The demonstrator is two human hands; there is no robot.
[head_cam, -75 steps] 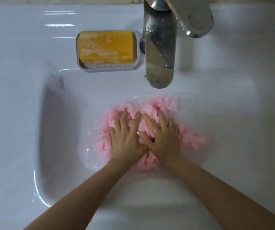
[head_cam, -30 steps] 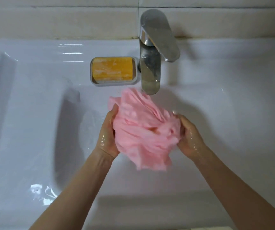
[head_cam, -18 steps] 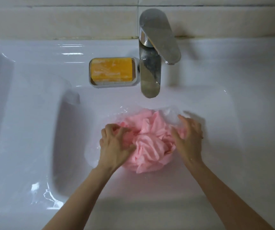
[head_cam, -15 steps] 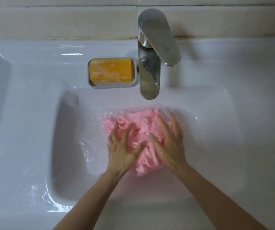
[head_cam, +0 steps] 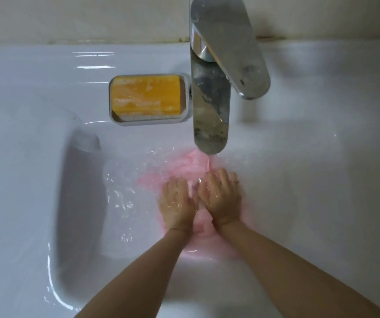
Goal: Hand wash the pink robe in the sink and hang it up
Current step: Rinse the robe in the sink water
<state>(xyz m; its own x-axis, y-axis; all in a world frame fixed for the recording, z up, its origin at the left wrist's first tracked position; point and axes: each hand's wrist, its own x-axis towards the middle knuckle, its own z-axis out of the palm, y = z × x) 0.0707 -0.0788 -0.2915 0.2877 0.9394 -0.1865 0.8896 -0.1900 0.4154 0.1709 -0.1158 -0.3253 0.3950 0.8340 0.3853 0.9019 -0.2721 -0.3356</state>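
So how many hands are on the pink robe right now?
2: left hand and right hand, side by side on the crumpled pink fabric robe, below the steel faucet.

Pretty dim in here, flat indoor light with a greyish-purple cast over the white sink (head_cam: 47,115). The light seems to come from around 9 to 10 o'clock: the basin wall at 9 o'clock sits in deep shadow, and the faucet (head_cam: 209,99) throws a soft shadow toward 2 o'clock. There are thin glare streaks on the rim at 11 o'clock and another bright curl at 7 o'clock. The left hand (head_cam: 177,203), right hand (head_cam: 221,196) and pink robe (head_cam: 180,167) are smeary under rippling water, no crisp edges anywhere. Whole frame is a bit soft. Wide-angle stretch too, the faucet looms huge at 12 o'clock.
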